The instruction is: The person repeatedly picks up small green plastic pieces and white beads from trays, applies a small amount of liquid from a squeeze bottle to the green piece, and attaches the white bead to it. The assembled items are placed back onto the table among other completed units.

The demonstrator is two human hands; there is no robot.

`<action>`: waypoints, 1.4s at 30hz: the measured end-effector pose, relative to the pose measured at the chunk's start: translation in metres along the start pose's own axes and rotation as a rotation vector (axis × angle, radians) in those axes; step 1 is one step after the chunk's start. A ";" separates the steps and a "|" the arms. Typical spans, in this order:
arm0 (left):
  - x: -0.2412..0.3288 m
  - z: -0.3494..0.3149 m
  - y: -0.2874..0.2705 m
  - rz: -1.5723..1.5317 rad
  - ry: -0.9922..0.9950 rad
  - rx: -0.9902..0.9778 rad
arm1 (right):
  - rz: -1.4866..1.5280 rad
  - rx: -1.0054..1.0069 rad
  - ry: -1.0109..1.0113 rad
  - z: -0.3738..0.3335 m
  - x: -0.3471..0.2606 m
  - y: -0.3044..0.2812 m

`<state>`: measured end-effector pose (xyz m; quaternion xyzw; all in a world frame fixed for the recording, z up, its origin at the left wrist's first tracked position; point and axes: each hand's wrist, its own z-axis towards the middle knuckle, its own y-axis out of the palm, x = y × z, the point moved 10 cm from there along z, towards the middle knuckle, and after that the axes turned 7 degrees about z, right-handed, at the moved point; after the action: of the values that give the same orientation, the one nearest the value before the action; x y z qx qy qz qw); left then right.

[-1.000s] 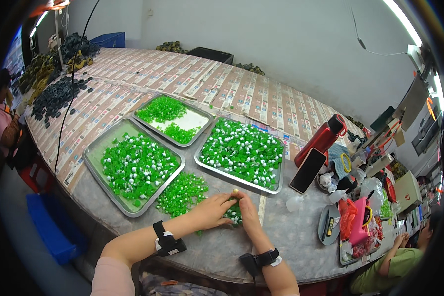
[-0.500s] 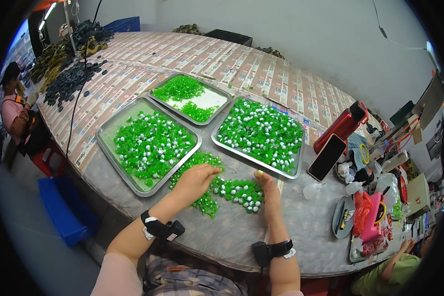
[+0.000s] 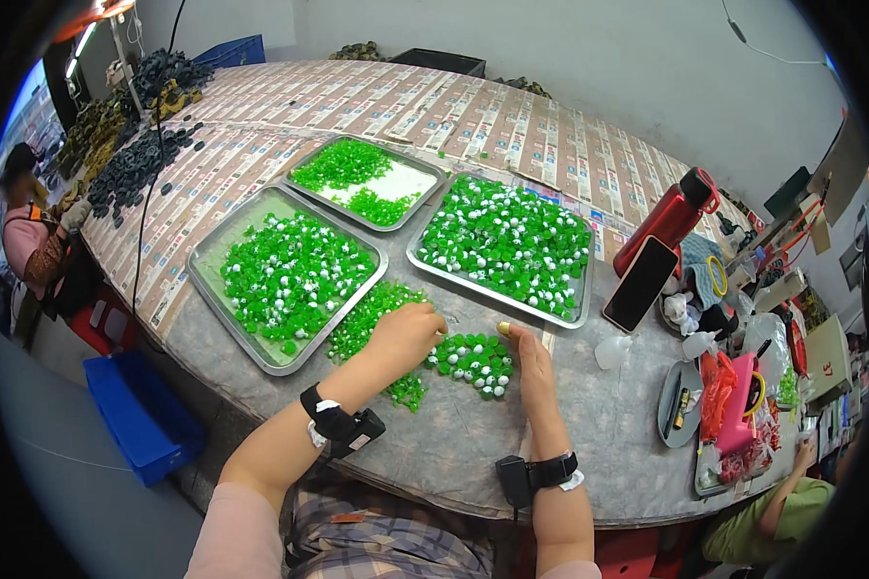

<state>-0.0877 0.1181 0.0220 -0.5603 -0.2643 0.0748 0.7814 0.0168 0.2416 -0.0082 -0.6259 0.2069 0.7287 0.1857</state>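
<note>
My left hand (image 3: 406,336) is closed over the worktop, fingertips drawn together. Whatever they pinch is too small to make out. Around it spreads a heap of small bright green pieces (image 3: 364,321), partly hidden by the hand. My right hand (image 3: 534,372) stands on edge, fingers stretched out, beside a cluster of green pieces with white dark-marked balls (image 3: 468,367). A yellow covering or piece (image 3: 503,328) shows at one of its fingertips. Similar green-and-white pieces fill the left metal tray (image 3: 203,275) and the right metal tray (image 3: 574,314).
A third tray (image 3: 415,183) behind holds plain green pieces. To the right stand a red bottle (image 3: 658,222), a phone (image 3: 640,284), a grey dish (image 3: 679,405) and a pink basket (image 3: 741,410). Dark rings (image 3: 130,174) lie far left. Two other people sit at the table's sides.
My left hand has shifted right toward the green-and-white cluster, its fingers more curled. My right hand stays beside the cluster. The whole view has tilted slightly.
</note>
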 end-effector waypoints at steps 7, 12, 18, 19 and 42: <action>-0.003 0.009 0.004 -0.121 -0.113 -0.069 | 0.014 -0.002 -0.001 0.000 0.001 0.001; 0.005 0.016 0.008 -0.013 -0.068 -0.137 | 0.007 -0.002 0.011 0.001 0.007 0.000; 0.007 0.015 0.014 0.024 -0.049 -0.087 | -0.033 -0.002 0.010 0.001 0.006 0.000; 0.008 0.016 0.017 0.041 -0.039 -0.104 | -0.034 0.001 0.009 0.001 0.007 -0.002; -0.022 0.015 0.008 -0.138 -0.097 -0.111 | -0.048 -0.001 -0.003 0.001 0.006 0.000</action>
<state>-0.1121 0.1250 0.0107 -0.5789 -0.3435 0.0329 0.7388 0.0152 0.2420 -0.0144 -0.6297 0.1911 0.7251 0.2030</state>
